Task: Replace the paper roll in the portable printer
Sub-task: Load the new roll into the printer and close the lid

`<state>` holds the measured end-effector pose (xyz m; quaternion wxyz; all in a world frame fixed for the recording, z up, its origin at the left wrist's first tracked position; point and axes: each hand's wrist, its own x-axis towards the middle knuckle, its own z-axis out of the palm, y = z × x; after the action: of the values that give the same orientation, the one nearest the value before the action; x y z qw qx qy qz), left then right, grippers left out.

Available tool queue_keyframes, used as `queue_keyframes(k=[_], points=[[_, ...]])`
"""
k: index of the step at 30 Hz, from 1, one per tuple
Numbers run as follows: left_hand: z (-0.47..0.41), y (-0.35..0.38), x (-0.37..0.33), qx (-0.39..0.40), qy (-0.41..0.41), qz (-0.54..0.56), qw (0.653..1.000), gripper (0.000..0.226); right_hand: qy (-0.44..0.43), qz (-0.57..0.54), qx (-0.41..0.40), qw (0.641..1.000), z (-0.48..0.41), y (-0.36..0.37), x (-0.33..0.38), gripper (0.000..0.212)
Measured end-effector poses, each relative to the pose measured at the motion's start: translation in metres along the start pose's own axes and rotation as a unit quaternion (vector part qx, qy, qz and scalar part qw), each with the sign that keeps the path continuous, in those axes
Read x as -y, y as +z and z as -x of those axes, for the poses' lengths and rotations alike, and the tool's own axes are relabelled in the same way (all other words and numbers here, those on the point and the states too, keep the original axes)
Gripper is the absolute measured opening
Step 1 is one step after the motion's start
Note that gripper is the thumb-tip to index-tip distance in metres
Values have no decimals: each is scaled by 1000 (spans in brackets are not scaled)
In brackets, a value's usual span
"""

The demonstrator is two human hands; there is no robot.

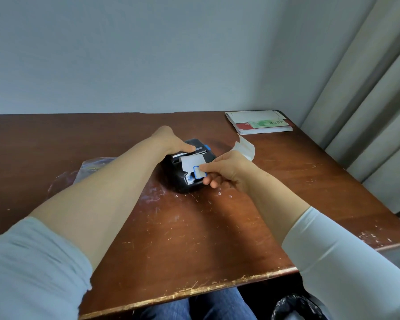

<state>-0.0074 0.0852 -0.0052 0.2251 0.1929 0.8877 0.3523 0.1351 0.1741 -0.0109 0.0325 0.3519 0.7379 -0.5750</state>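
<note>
Left of centre in the frame, a clear plastic bag (90, 167) lies on the table (194, 239). At centre the left hand (171, 142) rests on the black printer's (183, 183) top with its fingers laid over it. Right of it, the right hand (226, 169) pinches the paper strip (192, 162) coming out of the printer. Booklets (261, 122) lie at upper right.

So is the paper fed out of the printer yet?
Out. A paper strip runs from the slot of the printer; the right hand pinches its end.
</note>
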Motion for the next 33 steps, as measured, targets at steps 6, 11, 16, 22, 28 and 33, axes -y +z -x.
queue_keyframes(k=[6, 11, 16, 22, 28, 33], points=[[-2, 1, -2, -6, -1, -17, 1000, 81, -15, -15, -19, 1000, 4, 4, 2, 12], [-3, 1, 2, -6, 5, -11, 1000, 79, -38, -28, -12, 999, 12, 12, 3, 11], [-3, -1, 6, 9, -8, 20, 1000, 69, -38, -82, -3, 996, 16, 15, 1, 13], [1, -11, 18, 39, -35, 125, 991, 61, -15, -122, 20, 992, 18, 18, 3, 12], [4, -9, 19, 38, -22, 143, 989, 63, -24, -120, 25, 992, 26, 14, 5, 10], [7, -7, 24, 23, -1, 156, 988, 64, -42, -89, 38, 994, 34, 4, 9, 9]])
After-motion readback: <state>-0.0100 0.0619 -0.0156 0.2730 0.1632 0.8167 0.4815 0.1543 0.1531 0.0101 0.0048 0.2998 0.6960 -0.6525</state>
